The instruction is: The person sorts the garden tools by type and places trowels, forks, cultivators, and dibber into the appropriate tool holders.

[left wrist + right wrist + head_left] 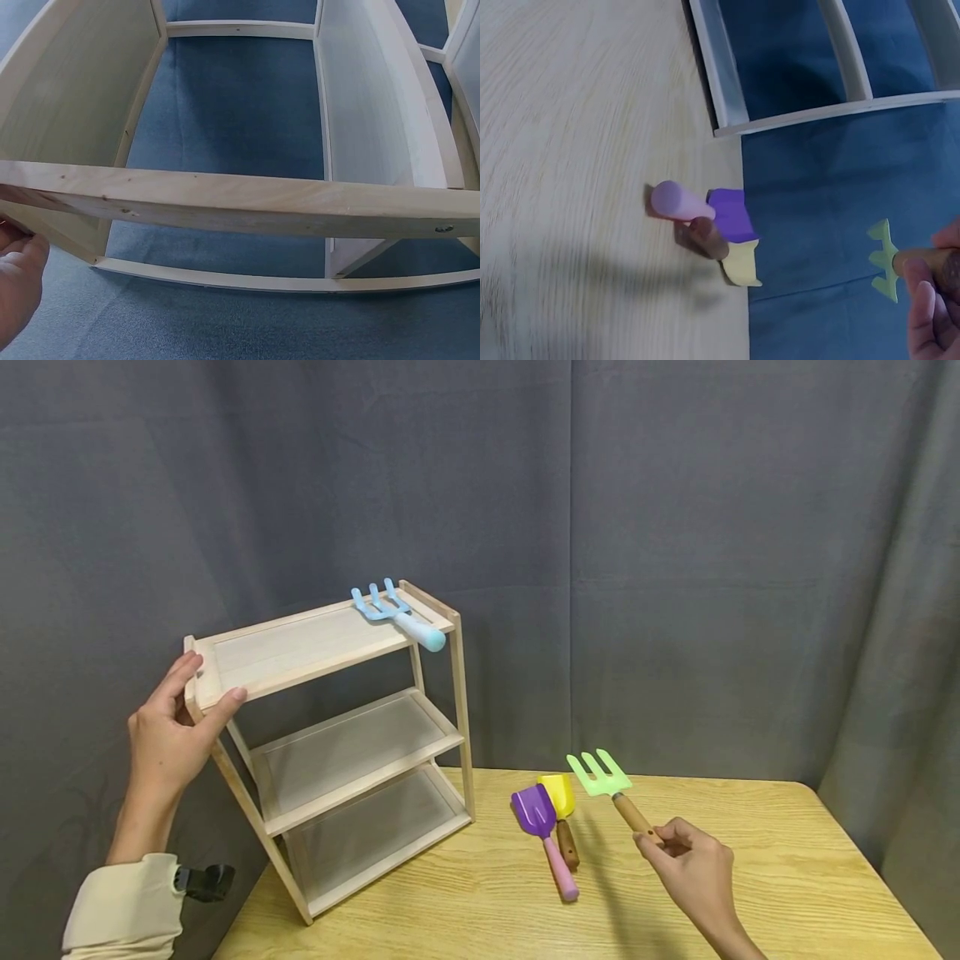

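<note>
My left hand (168, 727) grips the upper left end of a three-tier wooden shelf (360, 793), thumb on the front edge and fingers over the side; the left wrist view shows the side post (240, 199) up close. In my right hand (693, 864), a green toy hand fork (603, 781) is held by the end of its wooden handle, raised over the table with tines pointing away. A light blue hand fork (408, 620) lies on the top shelf at its right end, handle overhanging the front edge.
Between the shelf and my right hand, a purple shovel (535, 810) with a pink handle lies partly over a yellow shovel (558, 793) with a wooden handle. They rest on the wooden table (810, 860). A grey curtain (675, 568) hangs behind.
</note>
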The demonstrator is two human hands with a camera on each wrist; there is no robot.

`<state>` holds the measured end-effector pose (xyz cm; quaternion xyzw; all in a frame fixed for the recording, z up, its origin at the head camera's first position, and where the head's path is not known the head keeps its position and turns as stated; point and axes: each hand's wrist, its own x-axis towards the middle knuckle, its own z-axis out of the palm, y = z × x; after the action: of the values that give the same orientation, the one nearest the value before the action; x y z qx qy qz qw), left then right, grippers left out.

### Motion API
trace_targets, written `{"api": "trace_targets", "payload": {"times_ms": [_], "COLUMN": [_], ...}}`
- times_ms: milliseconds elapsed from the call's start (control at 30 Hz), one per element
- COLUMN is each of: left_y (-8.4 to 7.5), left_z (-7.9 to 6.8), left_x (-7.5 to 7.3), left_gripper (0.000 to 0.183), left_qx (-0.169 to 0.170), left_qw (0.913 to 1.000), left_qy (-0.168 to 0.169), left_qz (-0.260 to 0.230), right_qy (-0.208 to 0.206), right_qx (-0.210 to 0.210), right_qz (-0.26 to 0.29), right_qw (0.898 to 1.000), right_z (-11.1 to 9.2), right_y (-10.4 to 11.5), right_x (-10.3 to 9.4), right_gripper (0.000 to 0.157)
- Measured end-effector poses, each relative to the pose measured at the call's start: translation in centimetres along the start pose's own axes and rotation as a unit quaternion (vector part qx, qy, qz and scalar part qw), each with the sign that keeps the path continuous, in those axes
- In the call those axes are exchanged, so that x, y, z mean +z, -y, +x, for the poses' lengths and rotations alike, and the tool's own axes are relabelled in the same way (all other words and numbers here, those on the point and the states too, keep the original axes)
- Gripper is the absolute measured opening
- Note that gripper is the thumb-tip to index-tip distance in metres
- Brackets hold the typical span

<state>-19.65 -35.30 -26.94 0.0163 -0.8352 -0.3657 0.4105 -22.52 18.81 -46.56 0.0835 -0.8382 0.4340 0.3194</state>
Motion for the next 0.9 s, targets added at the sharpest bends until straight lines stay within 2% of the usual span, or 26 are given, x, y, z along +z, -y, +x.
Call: {"api": "trace_targets", "payload": {"times_ms": [600, 900], "left_y": [0.2, 0.4], "left_z": [0.1, 0.1], "left_x": [0.2, 0.3], "left_gripper": [0.065, 0.065], "left_qx": [0.008, 0.003], "left_qw": [0.9999, 0.9997], "left_qy": [-0.008, -0.015], "left_qz": [-0.005, -0.018], "right_qy": [0.021, 0.025], "right_qx": [-0.008, -0.016], "right_qz": [0.028, 0.058], "right_qw": [0.999, 0.998], "right_z": [-0.4, -0.3], "right_y": [4.0, 5.6], "right_x": [-1.5, -1.8], "right_gripper": [0.019, 0.021]}}
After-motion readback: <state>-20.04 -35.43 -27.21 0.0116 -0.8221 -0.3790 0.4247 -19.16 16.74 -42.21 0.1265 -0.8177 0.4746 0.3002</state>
